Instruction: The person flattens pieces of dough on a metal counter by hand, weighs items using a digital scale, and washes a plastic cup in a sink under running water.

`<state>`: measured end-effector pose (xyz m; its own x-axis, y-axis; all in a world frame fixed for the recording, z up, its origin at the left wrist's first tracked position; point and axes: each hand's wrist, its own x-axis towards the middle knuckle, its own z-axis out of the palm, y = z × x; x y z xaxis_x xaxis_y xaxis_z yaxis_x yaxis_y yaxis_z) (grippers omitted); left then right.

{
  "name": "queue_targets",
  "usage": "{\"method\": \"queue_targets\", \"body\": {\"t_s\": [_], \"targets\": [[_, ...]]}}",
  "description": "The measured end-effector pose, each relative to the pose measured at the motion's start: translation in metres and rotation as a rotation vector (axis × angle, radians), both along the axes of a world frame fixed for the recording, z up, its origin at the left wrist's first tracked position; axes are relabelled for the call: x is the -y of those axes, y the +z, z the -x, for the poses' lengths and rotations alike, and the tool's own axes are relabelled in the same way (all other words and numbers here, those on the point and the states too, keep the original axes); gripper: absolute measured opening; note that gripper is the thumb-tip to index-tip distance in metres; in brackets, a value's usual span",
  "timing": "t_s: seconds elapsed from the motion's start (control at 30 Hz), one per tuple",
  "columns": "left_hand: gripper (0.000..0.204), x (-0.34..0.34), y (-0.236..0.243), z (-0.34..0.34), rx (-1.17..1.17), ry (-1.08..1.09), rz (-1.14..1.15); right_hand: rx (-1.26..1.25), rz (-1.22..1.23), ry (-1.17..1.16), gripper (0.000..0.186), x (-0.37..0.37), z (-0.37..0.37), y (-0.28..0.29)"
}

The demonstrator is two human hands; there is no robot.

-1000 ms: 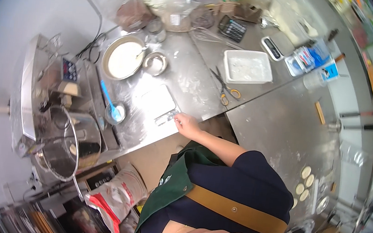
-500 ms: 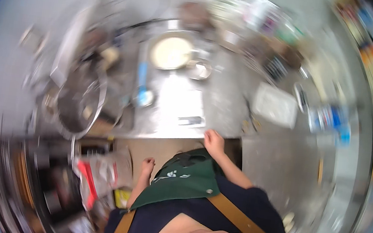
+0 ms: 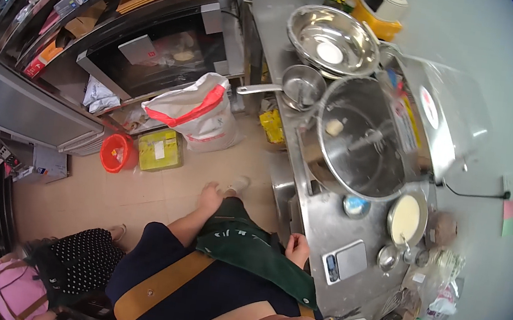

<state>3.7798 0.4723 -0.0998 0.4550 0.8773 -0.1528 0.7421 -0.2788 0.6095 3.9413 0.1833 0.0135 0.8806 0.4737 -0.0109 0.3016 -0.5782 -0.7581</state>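
My left hand hangs over the floor in front of my apron, its fingers loosely apart and nothing in it. Close by the worktop's front edge, my right hand has its fingers curled in, with no object showing. Nearest to it on the steel worktop lies a white kitchen scale. Beyond the scale are a small metal bowl and a round pan of pale creamy liquid. A large steel mixing bowl stands farther along, tilted, with a pale lump inside.
A saucepan juts its handle over the worktop edge. A wide steel bowl sits behind it. On the floor stand a white sack, a yellow-green box and a red bin. Another person is at lower left.
My view and body have turned left, so the worktop now runs along my right side. Shelves, the oven and another person have come into view. Both hands remain without a visible object.
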Motion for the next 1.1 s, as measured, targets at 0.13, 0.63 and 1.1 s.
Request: {"method": "queue_targets", "body": {"t_s": [0.13,0.63,1.1], "targets": [[0.052,-0.097,0.077,-0.095,0.204,-0.16,-0.281,-0.061,0.061,0.038,0.01,-0.084,-0.018,0.007],[0.033,-0.265,0.127,-0.284,-0.193,-0.79,-0.09,-0.12,0.204,-0.338,0.015,-0.11,0.035,0.004],[0.023,-0.115,0.138,-0.019,-0.035,-0.73,0.113,-0.06,0.06,-0.46,0.016,-0.004,0.107,0.001]]}}
